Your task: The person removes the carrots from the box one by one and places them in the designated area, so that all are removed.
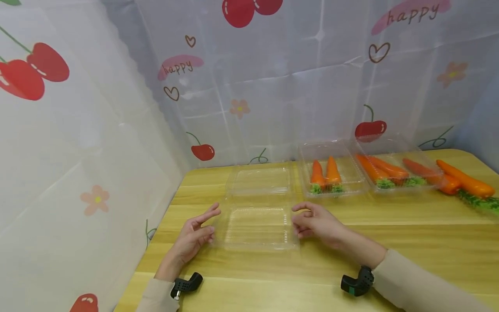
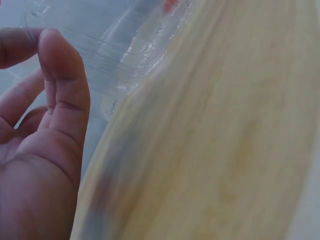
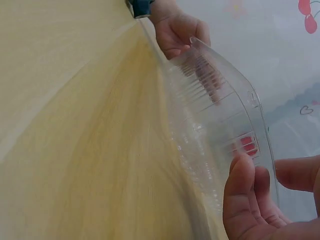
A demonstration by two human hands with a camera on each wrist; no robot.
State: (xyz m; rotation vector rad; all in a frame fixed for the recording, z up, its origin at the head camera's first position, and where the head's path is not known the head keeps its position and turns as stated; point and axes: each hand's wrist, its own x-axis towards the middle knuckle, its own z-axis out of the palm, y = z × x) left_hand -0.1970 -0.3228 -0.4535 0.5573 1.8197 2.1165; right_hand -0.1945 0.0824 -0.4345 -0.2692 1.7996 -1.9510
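Note:
An unfolded clear plastic clamshell box [image 1: 257, 246] lies between both hands at the middle of the table, its lid [image 1: 260, 190] laid back toward the curtain. Its inside shows only bare plastic. At its left edge, my left hand [image 1: 192, 238] pinches the rim with thumb and fingers; the left wrist view shows the thumb [image 2: 65, 75] right at the plastic. On the opposite side my right hand [image 1: 319, 223] grips the rim, with its thumb [image 3: 240, 185] and forefinger [image 3: 300, 173] on either side of the box wall [image 3: 200, 115].
Right of centre stands a clear box [image 1: 352, 190] with two carrots [image 1: 332, 171]. Beside it, another clear box [image 1: 390, 189] holds several carrots [image 1: 372, 168]. Loose carrots [image 1: 465, 178] with green tops lie at the far right. A cherry-print curtain [image 1: 273, 108] hangs behind the wooden table [image 1: 257, 277].

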